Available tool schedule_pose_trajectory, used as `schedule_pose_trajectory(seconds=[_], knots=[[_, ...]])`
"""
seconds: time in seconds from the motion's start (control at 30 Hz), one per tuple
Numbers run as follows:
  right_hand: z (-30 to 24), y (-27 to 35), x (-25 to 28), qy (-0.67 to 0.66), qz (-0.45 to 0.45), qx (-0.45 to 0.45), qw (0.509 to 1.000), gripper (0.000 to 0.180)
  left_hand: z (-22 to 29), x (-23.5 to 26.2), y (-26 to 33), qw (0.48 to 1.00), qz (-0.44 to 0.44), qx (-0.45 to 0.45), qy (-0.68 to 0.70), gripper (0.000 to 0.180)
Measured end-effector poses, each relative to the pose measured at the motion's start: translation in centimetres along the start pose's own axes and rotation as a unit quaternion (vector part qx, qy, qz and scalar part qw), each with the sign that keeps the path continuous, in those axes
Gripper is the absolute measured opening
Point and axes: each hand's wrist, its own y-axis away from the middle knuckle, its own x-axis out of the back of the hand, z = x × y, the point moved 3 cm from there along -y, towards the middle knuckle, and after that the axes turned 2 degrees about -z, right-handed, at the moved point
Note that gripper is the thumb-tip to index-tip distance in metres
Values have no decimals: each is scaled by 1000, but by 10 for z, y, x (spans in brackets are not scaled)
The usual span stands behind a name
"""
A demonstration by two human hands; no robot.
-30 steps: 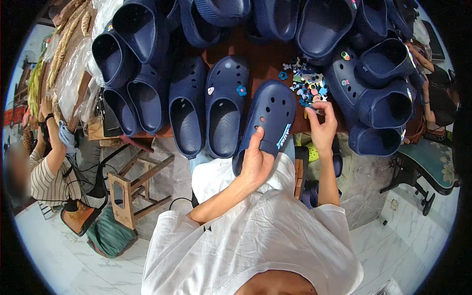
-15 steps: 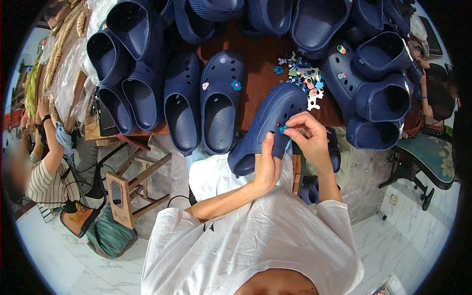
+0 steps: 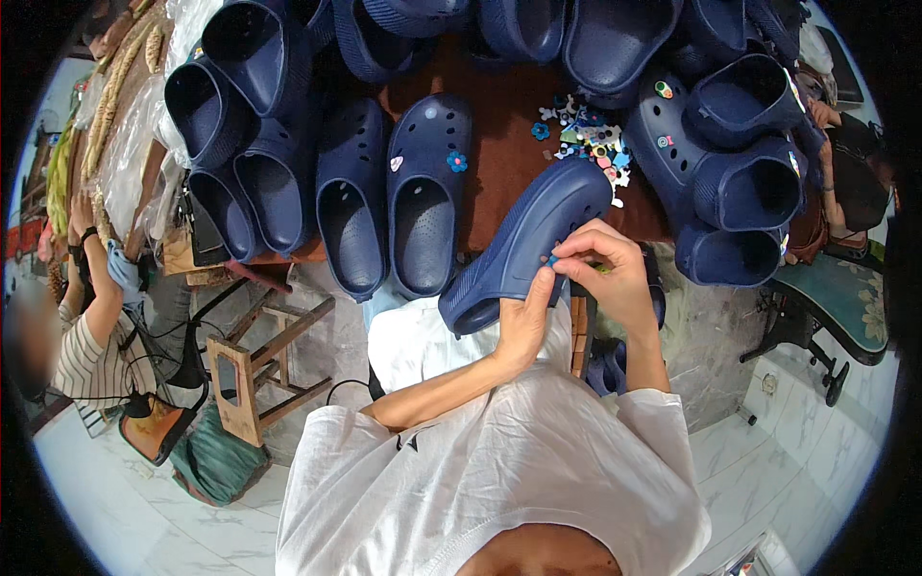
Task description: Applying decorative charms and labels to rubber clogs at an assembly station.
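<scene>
Change since 1 s ago: you've lifted the navy clog (image 3: 523, 250) off the bench (image 3: 499, 163), and your right hand (image 3: 610, 274) has come back from the charm pile (image 3: 588, 134) to the shoe. Half a sec ago it was already at the upper; now it's tighter in, the clog tipped more on its side. Read: a charm has been picked, and the work has gone from choosing to fitting.

Clog now: off the bench, over its near edge, toe toward the charm pile, heel down toward your lap.

L hand (image 3: 523, 322): palm under the heel end, fingers wrapped on the sole side, thumb up along the upper. Firm hold.

R hand: wrist bent, thumb + forefinger pinched on a small teal charm (image 3: 552, 259) at the clog's upper; other fingers curled loose. Seated in a hole or not, can't tell.

Rest: finished pair (image 3: 394, 192) w/ charms at bench centre; more navy clogs (image 3: 730, 173) stacked toward the right edge.
</scene>
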Motion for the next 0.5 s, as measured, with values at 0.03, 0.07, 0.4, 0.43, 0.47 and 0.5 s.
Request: schedule_pose_trajectory(seconds=[0.03,0.07,0.4,0.43,0.47,0.5], knots=[[-2,0,-1,15,-2,4,1000,14,0,0,1,999,-15,0,-31,50],[-4,0,-2,31,-6,8,999,15,0,-1,1,999,-14,0,-31,50],[-14,3,-3,71,9,-3,997,11,-1,-3,1,987,-38,-94,-128,37],[-16,3,-3,86,7,-5,996,11,0,-4,2,981,-45,-111,-149,40],[-17,4,-3,102,6,-7,995,11,-1,-3,2,981,-45,-111,-149,40],[-18,4,-2,102,6,-6,995,11,-4,-2,3,980,-49,-105,-163,38]])
